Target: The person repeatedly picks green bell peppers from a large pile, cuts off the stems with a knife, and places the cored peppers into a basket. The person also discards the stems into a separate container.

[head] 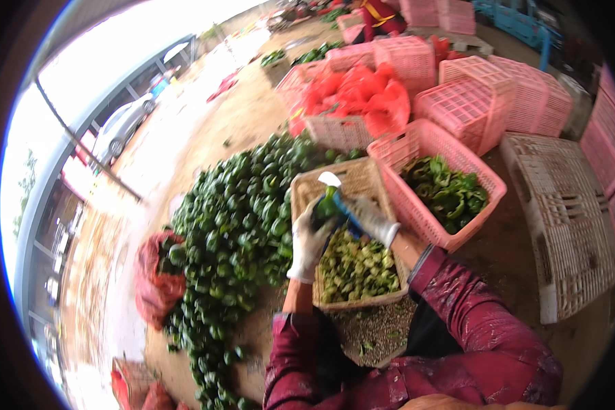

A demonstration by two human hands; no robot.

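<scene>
In white and blue work gloves, my left hand (pixel 310 233) holds a green pepper (pixel 328 204) over a beige plastic crate (pixel 359 303). Close against the pepper, from the right, is my right hand (pixel 371 218); a white, blade-like piece (pixel 329 179) shows just beyond the pepper, and whether my right hand grips it cannot be made out. Pale green pepper cores (pixel 359 269) lie in the near part of the crate. A big heap of whole green peppers (pixel 246 205) spreads on the ground to the left. The pink crate (pixel 441 189) at the right contains cut green pepper pieces (pixel 448 195).
A red mesh sack (pixel 159 279) of peppers lies left of the heap. Beyond the beige crate stands a crate with red mesh bags (pixel 356 97). Pink crates (pixel 458 107) and an overturned whitish crate (pixel 569 220) are at the right. Another person (pixel 382 19) is at the far top.
</scene>
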